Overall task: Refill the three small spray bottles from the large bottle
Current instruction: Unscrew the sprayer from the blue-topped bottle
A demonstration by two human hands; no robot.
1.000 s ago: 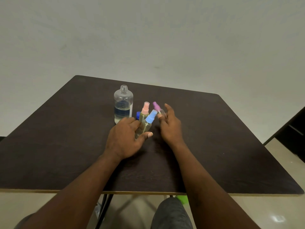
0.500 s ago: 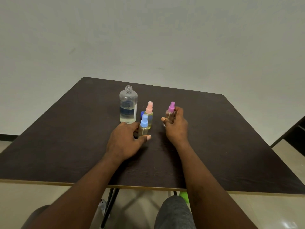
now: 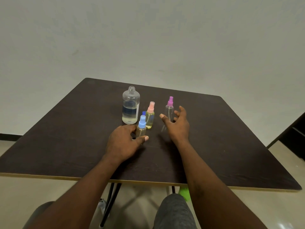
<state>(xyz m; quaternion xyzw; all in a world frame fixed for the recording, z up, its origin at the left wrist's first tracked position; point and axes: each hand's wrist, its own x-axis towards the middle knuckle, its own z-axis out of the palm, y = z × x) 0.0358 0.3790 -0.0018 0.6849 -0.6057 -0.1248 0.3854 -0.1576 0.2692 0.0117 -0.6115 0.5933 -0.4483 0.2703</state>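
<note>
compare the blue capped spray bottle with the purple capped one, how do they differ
The blue capped bottle is gripped near its base by the left hand; the purple capped bottle stands free, the right hand open beside it. The blue capped bottle looks yellowish inside, the purple capped bottle clear. Both stand upright, capped, on the table.

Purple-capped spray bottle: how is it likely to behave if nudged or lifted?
The purple-capped spray bottle looks clear and nearly empty, so probably light. It stands tall and narrow on the table, so a sideways nudge from the open right hand would likely tip it. Its smooth round body would probably roll.
</note>
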